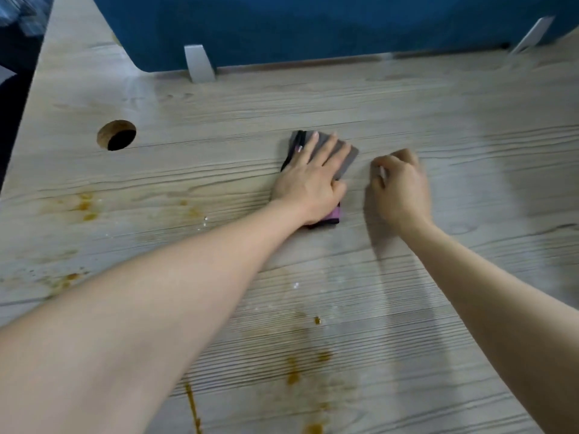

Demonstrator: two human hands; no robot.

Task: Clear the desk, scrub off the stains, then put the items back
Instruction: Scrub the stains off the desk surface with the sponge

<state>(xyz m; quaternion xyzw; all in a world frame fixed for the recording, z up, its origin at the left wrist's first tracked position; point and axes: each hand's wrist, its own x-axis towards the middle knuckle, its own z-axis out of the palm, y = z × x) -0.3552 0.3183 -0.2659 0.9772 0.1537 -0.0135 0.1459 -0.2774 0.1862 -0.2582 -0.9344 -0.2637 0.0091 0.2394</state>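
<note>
Hands lie side by side on a pale wooden desk. The left hand lies flat on a gray cloth. Its fingers are straight and spread out, and they press down on the cloth. They do not curl around it. The cloth pokes out past the fingertips and on both sides of them. A pink and black edge of it shows under the wrist.

The right hand rests on the desk just beside the cloth, on the thumb side of the left hand. Its fingers are curled in toward the palm. A small pale bit shows by the thumb, but it is too blurry to tell what it is, so it is not clear if the hand holds something.

Brown stains lie on the desk well behind the fingers, down near the elbows. More brown stains sit far off to the little-finger side of the left hand. A round hole in the desk is out that way too. Past the fingertips, a blue divider stands at the far edge of the desk, held by gray clips.
</note>
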